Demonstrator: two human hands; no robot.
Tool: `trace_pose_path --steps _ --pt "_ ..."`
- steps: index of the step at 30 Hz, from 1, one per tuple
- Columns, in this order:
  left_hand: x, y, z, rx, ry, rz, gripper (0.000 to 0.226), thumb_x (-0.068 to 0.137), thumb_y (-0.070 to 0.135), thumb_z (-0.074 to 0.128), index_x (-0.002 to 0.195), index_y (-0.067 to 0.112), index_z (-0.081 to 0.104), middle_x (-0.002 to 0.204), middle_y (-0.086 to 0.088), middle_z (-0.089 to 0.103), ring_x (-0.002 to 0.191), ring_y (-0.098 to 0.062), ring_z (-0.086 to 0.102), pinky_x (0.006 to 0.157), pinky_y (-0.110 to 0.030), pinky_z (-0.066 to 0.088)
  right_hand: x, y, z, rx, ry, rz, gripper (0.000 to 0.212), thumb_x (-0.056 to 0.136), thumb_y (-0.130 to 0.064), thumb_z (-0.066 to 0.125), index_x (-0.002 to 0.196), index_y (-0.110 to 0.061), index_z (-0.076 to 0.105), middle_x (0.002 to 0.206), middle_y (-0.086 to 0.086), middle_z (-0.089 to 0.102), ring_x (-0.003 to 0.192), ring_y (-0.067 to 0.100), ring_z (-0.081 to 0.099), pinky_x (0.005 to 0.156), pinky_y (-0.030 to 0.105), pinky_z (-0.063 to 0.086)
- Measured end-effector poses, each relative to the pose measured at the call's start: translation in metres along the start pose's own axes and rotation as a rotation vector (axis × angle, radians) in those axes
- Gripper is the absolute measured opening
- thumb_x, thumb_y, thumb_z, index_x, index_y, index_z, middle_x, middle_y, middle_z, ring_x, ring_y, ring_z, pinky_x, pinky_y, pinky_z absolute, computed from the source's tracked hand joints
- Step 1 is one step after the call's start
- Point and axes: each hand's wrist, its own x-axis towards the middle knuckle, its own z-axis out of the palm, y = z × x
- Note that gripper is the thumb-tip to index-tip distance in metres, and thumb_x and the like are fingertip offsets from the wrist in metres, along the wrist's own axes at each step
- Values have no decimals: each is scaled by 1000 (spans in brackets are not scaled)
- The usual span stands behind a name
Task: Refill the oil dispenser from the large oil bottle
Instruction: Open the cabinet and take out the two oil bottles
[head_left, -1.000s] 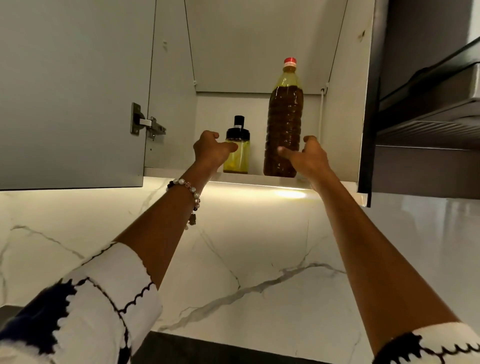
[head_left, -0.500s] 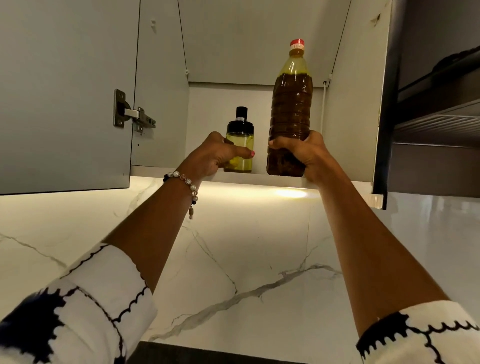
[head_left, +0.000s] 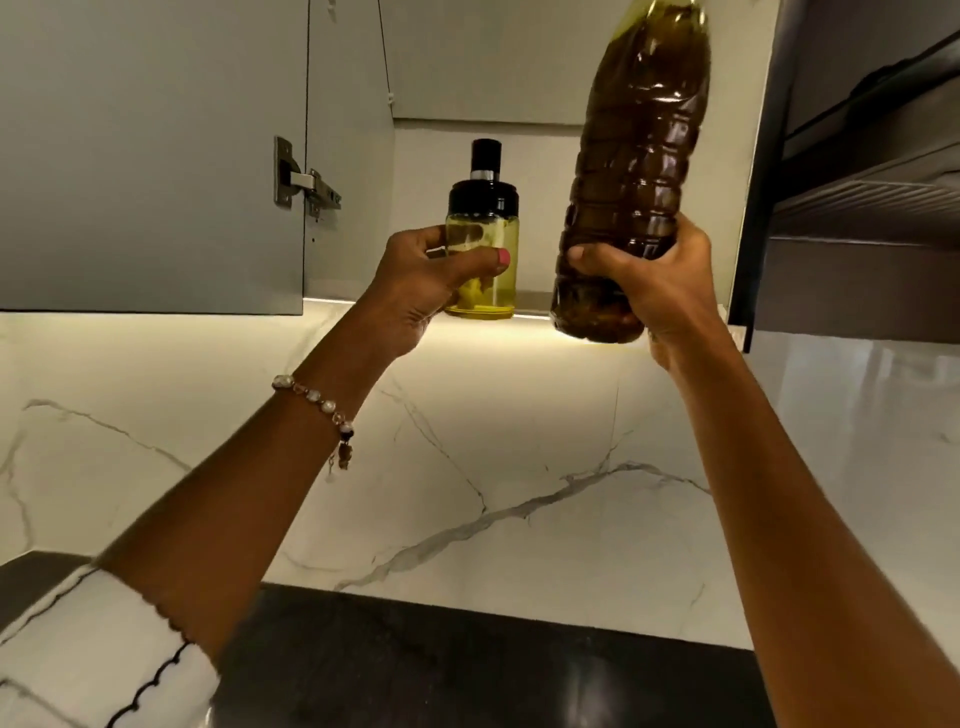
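Both vessels in hand at the cabinet; no pouring begun.
Left hand (head_left: 415, 275) wraps the dispenser (head_left: 482, 244) at the shelf edge, cap on. Right hand (head_left: 649, 280) clasps the bottle (head_left: 631, 156) low, upright. Carrying to the counter (head_left: 467, 670), opening and pouring remain.

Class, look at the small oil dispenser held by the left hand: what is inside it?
The oil dispenser holds pale yellow oil, seen through its clear wall. The left hand covers part of it, and the black cap hides the top.
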Motion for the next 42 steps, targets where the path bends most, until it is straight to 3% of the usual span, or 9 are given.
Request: trace_pose_path --steps 4,8,10,15,24,29,32,36,42 --pt "-53 -28 -4 2 -7 -82 23 77 4 76 95 15 67 88 -4 69 71 -11 69 64 -26 57 -61 18 -6 3 -12 25 82 57 -25 88 128 -16 49 113 0 66 101 17 66 82 34 57" --pt "-108 -81 -10 48 -66 -160 36 71 -5 78 101 12 68 96 -8 72 82 -18 71 70 -31 59 -128 50 -11 -5 -64 85 81 60 -17 89 130 -12 49 114 2 66 100 15 67 82 31 57" --pt "-135 -107 -11 95 -76 -225 44 68 -3 81 108 10 67 101 -10 73 87 -20 71 73 -31 59 -161 69 -12 -22 -71 132 86 56 -23 89 131 -13 47 115 2 65 100 15 66 82 29 57" --pt "-208 -170 -12 107 -113 -389 56 59 -10 84 110 7 67 96 -8 72 83 -14 69 75 -29 59 -250 120 -16 -62 -45 324 95 46 -16 95 128 -13 47 112 0 65 101 9 65 78 15 53" --pt "-297 -277 -33 171 -129 -678 56 59 -13 82 109 6 66 100 -11 72 89 -21 70 79 -31 58 -384 221 -21 -84 10 734 97 42 -17 95 125 -25 47 114 -2 64 106 14 63 94 45 51" --pt "-314 -313 -36 200 -62 -778 56 57 -15 82 106 6 64 98 -12 72 86 -20 69 72 -27 58 -405 251 -21 -181 30 799 88 44 -13 94 116 -33 47 108 -5 63 101 10 62 91 40 52" --pt "-316 -332 -36 197 -36 -835 58 56 -15 81 107 8 63 100 -10 71 90 -21 69 73 -28 58 -404 268 -17 -245 11 819 90 47 -13 93 120 -26 43 108 -8 59 99 6 59 90 34 50" --pt "-308 -356 -34 237 -38 -875 68 55 -8 85 114 18 62 104 0 70 100 -18 66 86 -36 56 -392 286 -8 -311 -5 816 89 49 -14 92 119 -29 39 102 -18 54 92 -4 54 81 20 44" --pt "-301 -378 -32 280 -18 -900 73 53 -7 86 116 21 61 107 3 69 103 -14 64 94 -40 54 -382 307 7 -340 27 824 92 49 -17 92 121 -29 36 104 -14 55 93 1 56 84 19 42"
